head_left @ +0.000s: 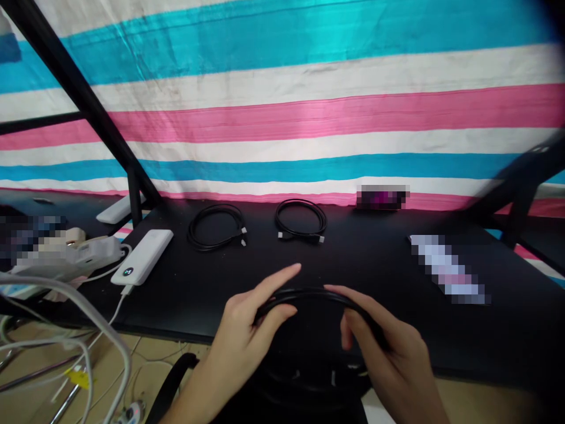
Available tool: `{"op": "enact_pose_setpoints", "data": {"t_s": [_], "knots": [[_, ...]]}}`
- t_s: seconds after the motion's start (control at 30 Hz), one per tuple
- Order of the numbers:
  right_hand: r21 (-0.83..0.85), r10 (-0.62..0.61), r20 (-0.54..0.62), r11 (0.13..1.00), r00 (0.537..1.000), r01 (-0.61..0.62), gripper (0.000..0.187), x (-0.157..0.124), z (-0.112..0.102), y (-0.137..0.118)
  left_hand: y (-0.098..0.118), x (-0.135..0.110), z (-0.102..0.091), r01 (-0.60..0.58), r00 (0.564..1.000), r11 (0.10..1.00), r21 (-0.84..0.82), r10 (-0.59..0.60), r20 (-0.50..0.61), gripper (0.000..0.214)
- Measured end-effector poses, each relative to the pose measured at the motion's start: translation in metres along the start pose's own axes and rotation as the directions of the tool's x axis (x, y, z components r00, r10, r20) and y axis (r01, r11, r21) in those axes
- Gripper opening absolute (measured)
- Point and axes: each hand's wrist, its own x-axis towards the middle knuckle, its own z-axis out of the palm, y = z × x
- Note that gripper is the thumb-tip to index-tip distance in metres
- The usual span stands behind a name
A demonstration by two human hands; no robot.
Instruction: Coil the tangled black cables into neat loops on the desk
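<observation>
A looped black cable [315, 294] is held between my two hands above the front edge of the black table [353, 259]. My left hand [245, 330] has the loop's left side between its thumb and outstretched index finger. On the right side, my right hand [392, 344] curls its fingers round the cable. The lower part of the loop hangs in shadow, where its ends are hard to make out. Farther back on the table lie two more coiled black cables, a left coil [194, 240] and a middle coil [304, 237], both with pale connectors at their ends.
On the left lies a white power bank [148, 253] with a white cable plugged in. Loose white cables [99, 321] cross the lower left. A pixelated dark object [382, 198] stands at the back, and a pixelated flat item [448, 271] lies right. Black frame bars [83, 100] flank a striped sheet [309, 118].
</observation>
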Motion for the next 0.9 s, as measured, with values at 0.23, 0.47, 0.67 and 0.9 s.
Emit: {"op": "enact_pose_setpoints", "data": {"t_s": [0.23, 0.47, 0.67, 0.9], "knots": [[0.066, 0.017, 0.039, 0.998, 0.999, -0.019, 0.035, -0.004, -0.005, 0.003, -0.006, 0.002, 0.002, 0.004, 0.997, 1.000, 0.012, -0.003, -0.072, 0.028], [0.229, 0.169, -0.028, 0.960, 0.985, -0.158, 0.018, -0.004, 0.009, -0.003, -0.016, 0.004, 0.009, 0.158, 0.977, 0.940, -0.303, -0.192, -0.088, 0.023], [0.421, 0.371, 0.092, 0.826, 0.924, -0.374, 0.023, -0.012, 0.010, 0.008, -0.017, 0.006, 0.010, 0.222, 0.975, 0.953, -0.205, -0.218, 0.039, 0.033], [0.544, 0.444, 0.067, 0.735, 0.894, -0.406, 0.025, -0.011, 0.004, 0.010, -0.011, 0.003, 0.014, 0.169, 0.985, 0.977, -0.126, -0.167, 0.033, 0.014]]}}
